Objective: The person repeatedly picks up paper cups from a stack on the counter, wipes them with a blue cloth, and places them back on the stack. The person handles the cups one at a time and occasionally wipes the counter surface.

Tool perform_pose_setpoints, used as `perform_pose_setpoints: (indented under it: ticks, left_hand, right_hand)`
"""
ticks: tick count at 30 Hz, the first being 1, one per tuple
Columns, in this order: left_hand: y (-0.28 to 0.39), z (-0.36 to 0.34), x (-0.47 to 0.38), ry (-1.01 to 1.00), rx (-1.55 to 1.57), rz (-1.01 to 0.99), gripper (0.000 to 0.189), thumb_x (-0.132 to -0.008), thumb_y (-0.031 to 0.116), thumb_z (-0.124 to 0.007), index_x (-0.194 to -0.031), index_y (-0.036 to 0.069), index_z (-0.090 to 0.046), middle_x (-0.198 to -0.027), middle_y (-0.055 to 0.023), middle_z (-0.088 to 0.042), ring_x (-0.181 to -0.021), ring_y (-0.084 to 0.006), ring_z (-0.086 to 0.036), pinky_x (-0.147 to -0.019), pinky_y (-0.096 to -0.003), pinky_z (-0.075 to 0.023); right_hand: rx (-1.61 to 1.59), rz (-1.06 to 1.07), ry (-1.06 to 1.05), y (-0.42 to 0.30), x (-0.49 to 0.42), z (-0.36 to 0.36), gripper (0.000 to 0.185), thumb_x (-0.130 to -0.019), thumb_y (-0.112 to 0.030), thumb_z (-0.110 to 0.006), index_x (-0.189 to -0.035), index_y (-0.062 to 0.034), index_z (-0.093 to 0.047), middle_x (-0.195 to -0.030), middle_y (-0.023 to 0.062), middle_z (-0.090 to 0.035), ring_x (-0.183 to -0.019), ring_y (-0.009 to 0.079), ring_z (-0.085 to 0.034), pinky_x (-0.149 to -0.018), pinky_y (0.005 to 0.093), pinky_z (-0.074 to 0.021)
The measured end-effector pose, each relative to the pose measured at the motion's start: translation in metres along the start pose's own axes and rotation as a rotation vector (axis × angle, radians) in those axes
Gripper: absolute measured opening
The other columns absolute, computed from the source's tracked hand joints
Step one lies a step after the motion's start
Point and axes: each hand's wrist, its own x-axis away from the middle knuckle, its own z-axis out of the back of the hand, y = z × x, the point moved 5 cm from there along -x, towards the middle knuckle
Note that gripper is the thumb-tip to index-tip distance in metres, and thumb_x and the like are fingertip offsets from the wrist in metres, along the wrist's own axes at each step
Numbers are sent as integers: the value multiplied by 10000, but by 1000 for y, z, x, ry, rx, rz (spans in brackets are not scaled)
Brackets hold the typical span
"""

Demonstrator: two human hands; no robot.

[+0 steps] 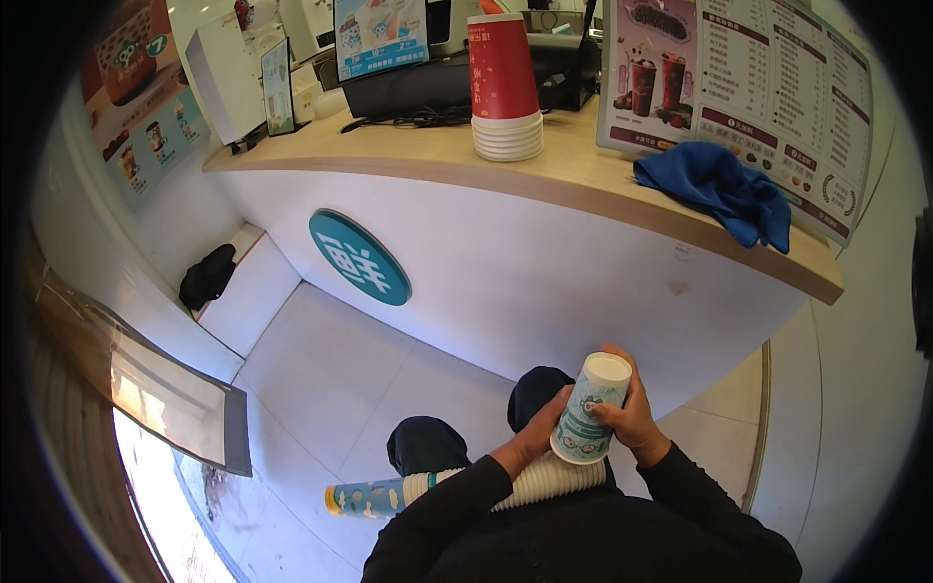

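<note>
Between both hands is a light paper cup with a teal print, its white base up and its rim down. My left hand grips its left side. My right hand wraps the right side, with the thumb across the print. Across my lap, just below the hands, lies a long nested stack of paper cups; its left end is a blue cup with clouds and a yellow base. My left forearm crosses over this stack. Whether the held cup touches the stack, I cannot tell.
A stack of upturned cups, the top one red, stands on the wooden counter. A blue cloth hangs over the counter's edge by a menu board. A black item lies on a low ledge at left.
</note>
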Motion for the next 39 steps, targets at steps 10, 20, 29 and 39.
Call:
perform_pose_setpoints:
  ticks: [10,20,29,39]
  left_hand:
    - [-1,2,1,-8,-11,59,580,-1046,514,-327,-1359,48,-470,-1241,-114,-595,-1108,-222,-608,-983,-386,-484]
    - [-2,9,-4,-1,128,1,615,-1047,539,-273,-1417,70,-420,-1299,-86,-575,-1154,-233,-592,-1022,-400,-460]
    - [-16,21,-6,58,-58,165,636,-1038,576,-259,-1014,48,-613,-1029,-105,-661,-953,-202,-626,-893,-331,-480]
    - [-17,12,-9,73,-171,222,557,-1038,535,-343,-1095,48,-608,-1023,-87,-654,-916,-166,-615,-848,-295,-491]
  right_hand:
    - [223,254,352,-1,1,14,905,-762,-144,-782,-1482,-98,-236,-1264,99,-458,-1167,224,-511,-1016,378,-450]
    - [136,21,104,11,1,22,713,-750,-93,-810,-1324,-20,-393,-1187,110,-566,-1094,215,-604,-982,377,-492]
    - [167,786,-22,-238,-89,-36,740,-771,-177,-799,-1354,16,-386,-1212,153,-574,-1086,243,-624,-944,385,-535]
    - [490,987,-2,-379,-257,-131,665,-886,-237,-734,-1382,-1,-358,-1178,140,-594,-1050,228,-624,-885,347,-534]
